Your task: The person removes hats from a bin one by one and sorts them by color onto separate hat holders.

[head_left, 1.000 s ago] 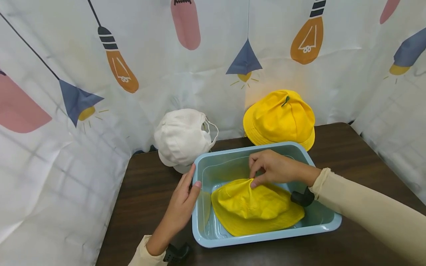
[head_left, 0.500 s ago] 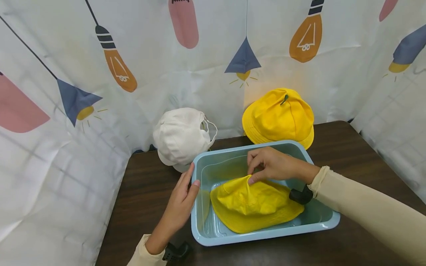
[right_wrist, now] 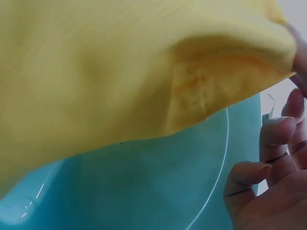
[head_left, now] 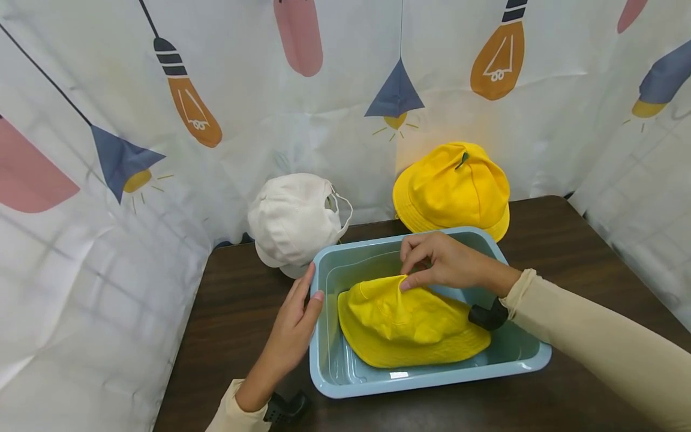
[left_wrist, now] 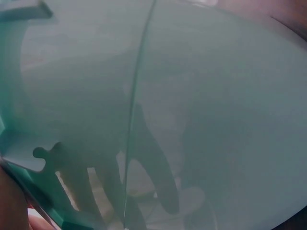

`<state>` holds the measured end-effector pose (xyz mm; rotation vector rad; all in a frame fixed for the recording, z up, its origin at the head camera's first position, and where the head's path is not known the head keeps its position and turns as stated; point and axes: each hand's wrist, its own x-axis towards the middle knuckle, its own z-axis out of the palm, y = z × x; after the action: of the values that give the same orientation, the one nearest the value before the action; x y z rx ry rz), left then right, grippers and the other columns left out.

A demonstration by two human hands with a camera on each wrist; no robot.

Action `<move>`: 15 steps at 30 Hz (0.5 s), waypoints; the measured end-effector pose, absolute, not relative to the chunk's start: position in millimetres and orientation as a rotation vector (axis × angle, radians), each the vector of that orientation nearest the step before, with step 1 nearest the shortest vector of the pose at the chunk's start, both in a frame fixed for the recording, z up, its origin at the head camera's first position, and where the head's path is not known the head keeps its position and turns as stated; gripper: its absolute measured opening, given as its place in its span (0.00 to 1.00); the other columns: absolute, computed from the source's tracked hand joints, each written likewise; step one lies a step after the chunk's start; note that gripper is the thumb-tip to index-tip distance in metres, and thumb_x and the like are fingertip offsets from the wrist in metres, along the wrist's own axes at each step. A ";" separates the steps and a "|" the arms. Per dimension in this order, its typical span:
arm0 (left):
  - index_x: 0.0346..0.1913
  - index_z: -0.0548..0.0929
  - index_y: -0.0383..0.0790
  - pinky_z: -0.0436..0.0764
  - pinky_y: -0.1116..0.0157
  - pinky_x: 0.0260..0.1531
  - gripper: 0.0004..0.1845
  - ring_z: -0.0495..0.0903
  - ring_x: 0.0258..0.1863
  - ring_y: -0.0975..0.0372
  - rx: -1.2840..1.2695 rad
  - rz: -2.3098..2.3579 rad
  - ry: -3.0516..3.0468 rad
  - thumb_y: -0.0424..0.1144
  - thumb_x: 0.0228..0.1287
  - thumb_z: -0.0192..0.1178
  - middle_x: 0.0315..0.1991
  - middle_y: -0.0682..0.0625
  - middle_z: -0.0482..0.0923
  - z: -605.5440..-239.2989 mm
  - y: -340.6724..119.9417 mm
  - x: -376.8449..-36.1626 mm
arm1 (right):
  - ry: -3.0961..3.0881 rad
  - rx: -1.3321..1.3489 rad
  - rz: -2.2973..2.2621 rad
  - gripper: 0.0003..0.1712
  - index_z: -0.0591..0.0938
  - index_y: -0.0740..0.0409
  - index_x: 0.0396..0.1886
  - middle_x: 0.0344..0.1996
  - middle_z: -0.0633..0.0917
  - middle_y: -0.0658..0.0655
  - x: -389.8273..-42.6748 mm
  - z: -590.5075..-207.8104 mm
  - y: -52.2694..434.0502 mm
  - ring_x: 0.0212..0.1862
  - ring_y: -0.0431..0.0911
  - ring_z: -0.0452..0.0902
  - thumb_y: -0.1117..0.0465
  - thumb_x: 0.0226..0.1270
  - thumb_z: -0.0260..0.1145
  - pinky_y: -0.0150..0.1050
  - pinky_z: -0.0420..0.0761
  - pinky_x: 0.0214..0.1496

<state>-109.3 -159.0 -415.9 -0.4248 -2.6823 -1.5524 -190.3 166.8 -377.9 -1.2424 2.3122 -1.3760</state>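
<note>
The hat (head_left: 410, 324) in the tub (head_left: 345, 378) is bright yellow. The tub is light blue-green. In the left wrist view the tub looks more grey-green, maybe because that picture is blurry. A second hat (head_left: 453, 189) behind the tub is yellow too, with a tiny green bit on top. The cap (head_left: 294, 222) beside it is cream white. The worktop (head_left: 243, 312) is dark brown wood. The curtain (head_left: 270, 120) is white with orange bulbs, blue lamps and pink shapes. Both sleeves (head_left: 594, 342) are pale beige.

The blue tub (left_wrist: 192, 96) fills the left wrist view, blurred.
</note>
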 end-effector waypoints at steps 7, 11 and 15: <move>0.83 0.51 0.46 0.70 0.47 0.69 0.33 0.71 0.68 0.52 -0.414 -1.557 -2.684 0.46 0.83 0.47 0.75 0.46 0.63 -415.7 -160.0 -108.1 | 2.288 -1.241 -1.447 0.08 0.92 0.44 0.33 0.33 0.79 0.49 -189.1 -373.8 165.9 0.29 0.43 0.72 0.64 0.59 0.78 0.33 0.76 0.31; 0.83 0.51 0.47 0.69 0.47 0.70 0.33 0.71 0.68 0.52 -0.421 -1.569 -2.678 0.45 0.83 0.48 0.75 0.46 0.63 -415.7 -159.7 -108.2 | 2.315 -1.248 -1.466 0.08 0.92 0.44 0.33 0.33 0.79 0.48 -188.0 -372.2 167.3 0.30 0.43 0.73 0.64 0.58 0.78 0.33 0.77 0.32; 0.83 0.52 0.47 0.69 0.46 0.70 0.33 0.71 0.68 0.52 -0.424 -1.578 -2.673 0.46 0.83 0.48 0.75 0.46 0.63 -415.8 -159.5 -108.8 | 2.329 -1.215 -1.503 0.05 0.93 0.46 0.33 0.33 0.79 0.49 -187.1 -367.8 169.0 0.30 0.43 0.72 0.63 0.60 0.78 0.34 0.77 0.33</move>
<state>-108.8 -159.5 -415.8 -0.4243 -2.6732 -1.5784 -187.1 169.0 -367.8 -1.2150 2.3289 -1.5027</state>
